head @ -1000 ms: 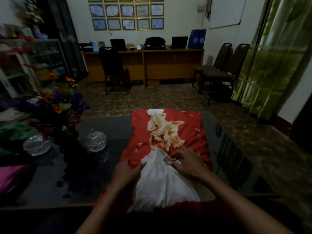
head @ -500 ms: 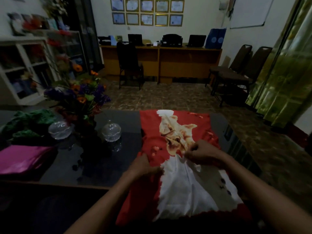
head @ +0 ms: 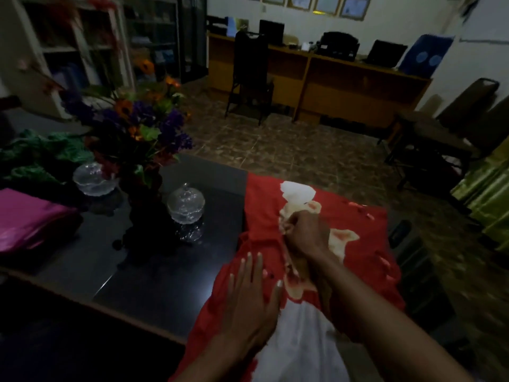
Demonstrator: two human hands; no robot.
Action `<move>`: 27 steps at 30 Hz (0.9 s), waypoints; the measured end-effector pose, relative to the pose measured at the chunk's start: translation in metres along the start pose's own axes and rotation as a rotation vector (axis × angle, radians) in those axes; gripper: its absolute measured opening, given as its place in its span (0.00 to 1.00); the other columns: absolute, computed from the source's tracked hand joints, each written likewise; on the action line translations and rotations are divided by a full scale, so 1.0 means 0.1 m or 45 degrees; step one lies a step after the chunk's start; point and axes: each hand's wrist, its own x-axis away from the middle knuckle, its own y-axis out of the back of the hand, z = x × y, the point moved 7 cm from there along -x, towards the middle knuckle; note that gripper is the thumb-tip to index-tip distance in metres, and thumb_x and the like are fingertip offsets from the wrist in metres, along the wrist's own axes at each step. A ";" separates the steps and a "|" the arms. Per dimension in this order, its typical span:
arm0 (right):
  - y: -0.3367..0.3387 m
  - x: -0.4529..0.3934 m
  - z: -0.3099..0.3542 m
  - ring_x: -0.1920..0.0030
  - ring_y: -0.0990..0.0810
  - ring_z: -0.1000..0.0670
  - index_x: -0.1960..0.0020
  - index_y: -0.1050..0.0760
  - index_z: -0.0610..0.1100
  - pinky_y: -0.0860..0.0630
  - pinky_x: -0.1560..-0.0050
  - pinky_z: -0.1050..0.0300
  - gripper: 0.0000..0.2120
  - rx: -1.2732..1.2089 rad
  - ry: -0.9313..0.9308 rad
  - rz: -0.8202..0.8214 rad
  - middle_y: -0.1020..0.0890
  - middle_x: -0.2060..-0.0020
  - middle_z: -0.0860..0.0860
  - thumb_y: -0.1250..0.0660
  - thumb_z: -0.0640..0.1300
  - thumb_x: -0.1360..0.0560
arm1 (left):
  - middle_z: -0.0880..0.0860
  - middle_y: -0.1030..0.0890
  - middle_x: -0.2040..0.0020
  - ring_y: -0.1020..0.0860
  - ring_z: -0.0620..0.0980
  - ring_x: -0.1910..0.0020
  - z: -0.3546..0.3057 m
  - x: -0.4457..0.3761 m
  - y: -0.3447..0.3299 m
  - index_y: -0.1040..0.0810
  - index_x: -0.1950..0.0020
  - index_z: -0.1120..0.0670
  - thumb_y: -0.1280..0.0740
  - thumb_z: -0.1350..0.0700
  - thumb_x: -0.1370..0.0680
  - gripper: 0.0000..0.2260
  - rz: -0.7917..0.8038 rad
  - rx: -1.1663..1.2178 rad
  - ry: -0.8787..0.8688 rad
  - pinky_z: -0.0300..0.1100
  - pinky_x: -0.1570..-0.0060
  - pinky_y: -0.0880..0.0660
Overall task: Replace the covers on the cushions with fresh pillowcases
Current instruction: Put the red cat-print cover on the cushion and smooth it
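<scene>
At the far left of the dark glossy table (head: 154,274) lies a folded magenta satin cloth (head: 30,221), with crumpled green fabric (head: 41,155) behind it; these look like covers set aside within reach, though whether fresh or used cannot be told. Right of them stand a clear glass bowl (head: 92,179), a vase of purple and orange artificial flowers (head: 135,125) and a lidded glass dish (head: 186,202), all apart from the work.

The red cushion cover with a cream floral print (head: 264,216) lies on the right part of the table, its open near end showing the white inner cushion (head: 300,343). The left hand (head: 252,301) rests flat on the red fabric, fingers straight and spread, gripping nothing; it seems placed to pin the cover down. The right hand (head: 305,232), farther off and just right of it, is curled and appears to pinch a gathered fold of the cover, probably so the fabric can be drawn along the inner cushion while the other side stays anchored. Whether the cover is going on or coming off cannot be told.
</scene>
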 end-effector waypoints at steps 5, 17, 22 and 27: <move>0.02 -0.33 0.11 0.54 0.16 0.43 0.52 0.15 0.46 0.28 0.58 0.56 0.09 -0.001 0.061 -0.124 0.14 0.55 0.46 0.32 0.48 0.26 | 0.48 0.47 0.18 0.52 0.46 0.19 0.11 -0.03 -0.10 0.52 0.18 0.45 0.66 0.28 0.25 0.39 -0.032 0.058 0.073 0.45 0.22 0.58; -0.30 -0.45 0.67 0.38 0.29 0.45 0.43 0.19 0.54 0.31 0.39 0.45 0.15 0.269 0.508 0.111 0.23 0.41 0.50 0.30 0.60 0.25 | 0.49 0.38 0.21 0.42 0.45 0.21 0.20 -0.18 0.20 0.32 0.23 0.49 0.66 0.35 0.28 0.41 -0.041 0.023 0.199 0.40 0.24 0.51; -0.54 -0.58 0.78 0.38 0.25 0.44 0.47 0.17 0.52 0.36 0.34 0.44 0.13 0.541 0.511 0.349 0.17 0.46 0.49 0.29 0.59 0.26 | 0.50 0.31 0.24 0.32 0.48 0.26 0.44 -0.34 0.34 0.26 0.28 0.48 0.44 0.44 0.17 0.20 -0.044 0.110 0.247 0.43 0.29 0.36; -0.45 -0.84 1.11 0.54 0.18 0.44 0.58 0.17 0.48 0.25 0.44 0.49 0.07 0.353 0.540 0.062 0.16 0.59 0.48 0.29 0.50 0.28 | 0.43 0.17 0.45 0.20 0.43 0.44 0.66 -0.50 0.39 0.19 0.41 0.45 0.31 0.45 0.23 0.12 -0.170 0.268 0.298 0.45 0.43 0.24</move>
